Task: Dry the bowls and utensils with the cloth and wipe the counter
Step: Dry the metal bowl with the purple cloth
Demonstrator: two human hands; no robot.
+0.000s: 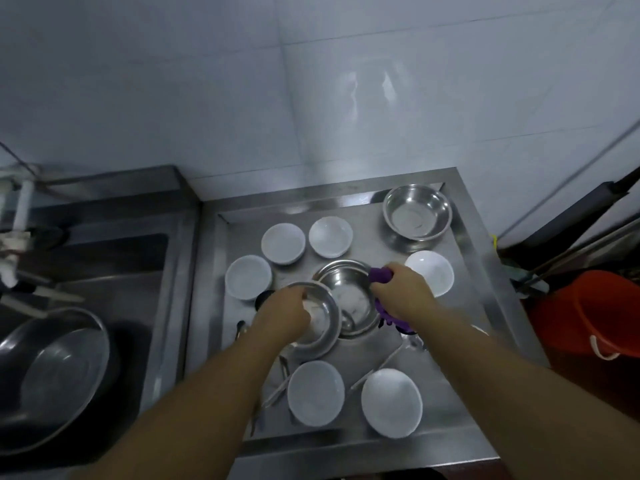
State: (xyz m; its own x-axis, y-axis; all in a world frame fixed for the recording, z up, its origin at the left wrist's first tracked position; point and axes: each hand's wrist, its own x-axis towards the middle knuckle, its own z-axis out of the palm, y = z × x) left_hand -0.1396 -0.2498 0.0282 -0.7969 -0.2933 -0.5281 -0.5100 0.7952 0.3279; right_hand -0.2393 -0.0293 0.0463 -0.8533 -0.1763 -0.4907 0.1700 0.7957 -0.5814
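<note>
Bowl-drying under way

Cloth [380,276] bunched in my right hand [398,292], fingers clamped on it, at the centre steel bowl [346,299]. Left hand [284,315] grips a smaller steel bowl [322,320] by its rim. White bowls [316,393] ring them on the counter [464,271]. Next, I judge: wipe the held bowl's inside.

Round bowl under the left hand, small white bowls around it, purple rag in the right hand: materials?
Round shiny bowl gripped by the left hand: looks like stainless steel, polished, with mirror-like grey reflections. Small white bowls: probably glazed ceramic or melamine; smooth, opaque, soft sheen, so the look leaves it open. Purple rag bunched in the right hand: soft fabric, matte and crumpled; weave too blurred to tell.
</note>
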